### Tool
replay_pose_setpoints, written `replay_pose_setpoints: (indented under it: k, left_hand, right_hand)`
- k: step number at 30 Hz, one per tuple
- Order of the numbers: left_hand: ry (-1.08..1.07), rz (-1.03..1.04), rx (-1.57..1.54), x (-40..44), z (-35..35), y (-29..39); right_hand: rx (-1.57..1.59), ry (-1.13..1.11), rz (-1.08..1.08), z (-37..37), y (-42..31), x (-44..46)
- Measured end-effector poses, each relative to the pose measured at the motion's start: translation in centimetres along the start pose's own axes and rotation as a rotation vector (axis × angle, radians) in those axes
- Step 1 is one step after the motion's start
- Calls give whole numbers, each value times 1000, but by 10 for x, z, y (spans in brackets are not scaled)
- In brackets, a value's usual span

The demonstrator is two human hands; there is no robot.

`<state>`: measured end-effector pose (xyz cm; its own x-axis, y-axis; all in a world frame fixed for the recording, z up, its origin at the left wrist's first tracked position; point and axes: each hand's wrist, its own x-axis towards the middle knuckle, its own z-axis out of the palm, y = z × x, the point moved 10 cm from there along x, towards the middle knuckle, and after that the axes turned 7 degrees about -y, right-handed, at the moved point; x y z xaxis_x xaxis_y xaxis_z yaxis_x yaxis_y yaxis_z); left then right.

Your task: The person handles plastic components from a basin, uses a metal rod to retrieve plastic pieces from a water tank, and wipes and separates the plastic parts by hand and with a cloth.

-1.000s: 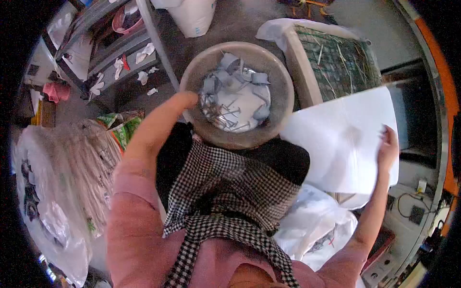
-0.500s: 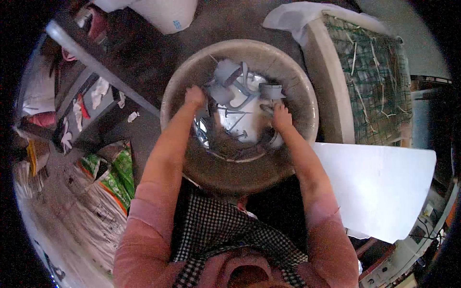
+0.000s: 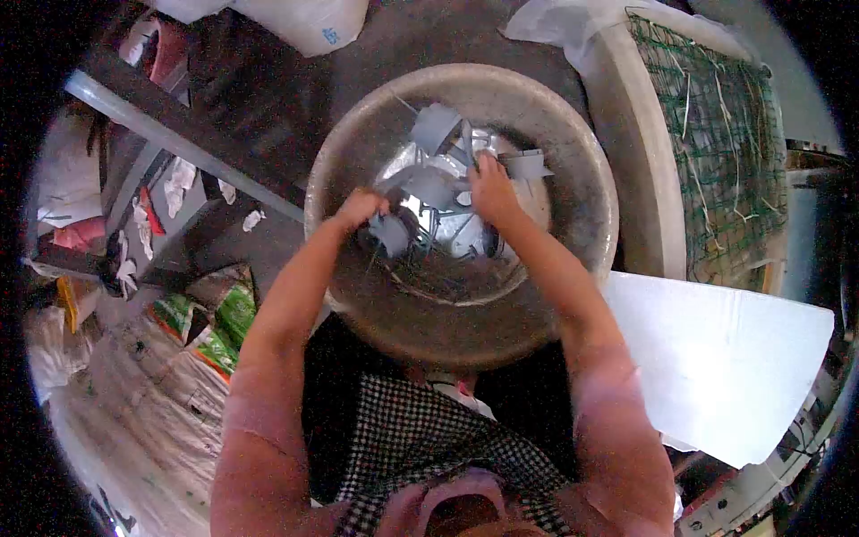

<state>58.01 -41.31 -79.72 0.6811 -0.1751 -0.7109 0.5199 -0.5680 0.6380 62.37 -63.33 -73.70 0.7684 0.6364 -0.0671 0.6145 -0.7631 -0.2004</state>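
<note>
A large round basin (image 3: 447, 336) holds several grey plastic parts over a shiny, pale bottom. At the basin's left side, my left hand (image 3: 362, 208) has its fingers closed on a curved grey part (image 3: 389, 234). My right hand (image 3: 492, 186) reaches over the middle, fingers bent together beside an upright grey piece; what they hold, if anything, is hidden. Another grey part (image 3: 436, 128) lies near the back of the basin, and one more (image 3: 525, 165) is right of my right hand.
A white board (image 3: 716, 358) lies at the right, below a crate with green netting (image 3: 716, 134). On the left are a metal shelf frame (image 3: 188, 148) and a large sack (image 3: 143, 394). Another white sack (image 3: 309, 22) stands at the back.
My right hand has come from the white board into the basin and then moved left and up. My left hand has gone from the rim to the grey part inside, which has shifted.
</note>
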Motion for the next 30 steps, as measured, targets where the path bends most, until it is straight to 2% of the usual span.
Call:
replay_pose_setpoints:
  k: [1,2,3,5,6,7,9,10,11,13,14,15,17,18,19,21,23,25,27,29,30]
  left_hand:
    - [-35,13,-98,-6,4,-4]
    - [-70,27,-197,-12,7,-7]
    - [-65,28,-189,-22,3,-3]
    - [-96,-102,-294,-51,4,6]
    - [-115,-97,-409,-67,7,18]
    - [-107,-92,-413,-78,10,26]
    - [-93,-18,-729,-95,17,50]
    - [-144,29,-760,-107,18,69]
    - [-147,47,-760,-114,18,81]
    - [-246,20,-807,-130,27,105]
    - [-241,47,-807,-138,29,120]
    - [-189,27,-847,-146,30,134]
    - [-86,-13,-927,-168,29,156]
    - [-103,48,-911,-169,30,164]
    - [-90,85,-905,-186,26,181]
    - [-105,213,-1003,-217,24,219]
    - [-97,242,-1046,-233,25,234]
    - [-42,415,-1181,-240,19,243]
    - [-5,417,-1206,-265,18,247]
    - [56,570,-1159,-309,7,263]
    - [47,636,-1171,-301,3,257]
  right_hand:
    - [43,52,153,5,17,10]
    - [144,-154,266,35,30,14]
    - [148,-145,265,30,26,18]
    - [99,-416,334,43,20,15]
    - [27,-263,324,60,24,10]
    - [23,-259,316,44,24,5]
    - [366,-476,486,28,33,-24]
    - [481,-350,543,-4,35,-32]
    - [468,-339,545,-15,40,-39]
    - [609,-97,397,-62,38,-43]
    - [575,48,333,-90,34,-46]
    - [556,67,320,-114,29,-47]
    - [814,-29,209,-160,-2,-48]
    - [769,111,125,-211,-27,-54]
    - [750,135,102,-240,-46,-59]
    - [582,16,233,-270,-75,-71]
    - [558,17,159,-300,-116,-87]
    - [518,149,6,-322,-151,-100]
    - [517,121,24,-320,-153,-106]
    - [613,250,208,-329,-124,-120]
    - [611,259,212,-335,-120,-125]
